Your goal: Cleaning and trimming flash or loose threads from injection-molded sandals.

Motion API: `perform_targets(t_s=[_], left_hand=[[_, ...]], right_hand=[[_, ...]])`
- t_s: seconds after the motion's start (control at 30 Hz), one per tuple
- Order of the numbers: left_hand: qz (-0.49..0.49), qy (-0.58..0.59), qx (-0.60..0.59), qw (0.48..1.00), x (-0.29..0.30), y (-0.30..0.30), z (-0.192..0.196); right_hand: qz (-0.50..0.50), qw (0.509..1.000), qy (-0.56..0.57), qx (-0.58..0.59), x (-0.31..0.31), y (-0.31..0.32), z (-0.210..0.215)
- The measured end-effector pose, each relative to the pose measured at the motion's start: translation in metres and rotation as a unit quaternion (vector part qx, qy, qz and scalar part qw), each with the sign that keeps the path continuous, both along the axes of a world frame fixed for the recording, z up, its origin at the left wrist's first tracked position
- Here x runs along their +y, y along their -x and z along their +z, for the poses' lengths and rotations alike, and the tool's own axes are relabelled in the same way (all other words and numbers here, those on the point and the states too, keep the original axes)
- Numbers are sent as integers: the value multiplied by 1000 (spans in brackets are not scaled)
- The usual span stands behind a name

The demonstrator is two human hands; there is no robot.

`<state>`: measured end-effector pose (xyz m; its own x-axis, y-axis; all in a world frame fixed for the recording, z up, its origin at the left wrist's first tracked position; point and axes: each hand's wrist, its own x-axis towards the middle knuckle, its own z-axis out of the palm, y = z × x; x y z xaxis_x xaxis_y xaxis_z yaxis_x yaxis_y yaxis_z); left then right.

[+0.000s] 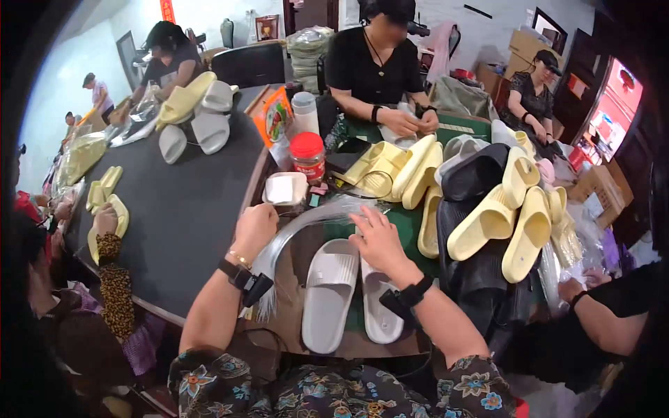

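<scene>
Curled left hand (255,231), half-spread right hand (378,238), both at clear strands (311,215)

The head view looks from the wearer's own brow, facing forward and down over the bench (289,296); the left forearm (209,313) enters close between seven and eight o'clock, the right forearm (453,327) between four and five. Its wide fisheye reaches a co-worker (373,63) farther off near twelve and a doorway (620,111) around two
</scene>
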<state>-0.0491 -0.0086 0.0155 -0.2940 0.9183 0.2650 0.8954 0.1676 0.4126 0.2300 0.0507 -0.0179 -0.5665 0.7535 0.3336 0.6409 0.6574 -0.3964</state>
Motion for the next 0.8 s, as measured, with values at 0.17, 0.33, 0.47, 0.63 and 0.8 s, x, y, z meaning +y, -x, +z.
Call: perform_targets(t_s=[0.17,0.33,0.47,0.63,0.8], left_hand=[[-51,22,-120,991,-3,-1,19],[-75,62,-229,969,-7,-2,36],[-60,30,-459,886,-10,16,58],[-79,-108,-627,767,-25,43,83],[-63,-238,-700,671,-36,27,102]], right_hand=[[51,990,-34,-128,28,21,-10],[75,979,43,-186,41,34,-23],[75,967,114,-213,46,35,-26],[74,958,151,-233,48,40,-25],[83,958,147,-234,52,31,-26]])
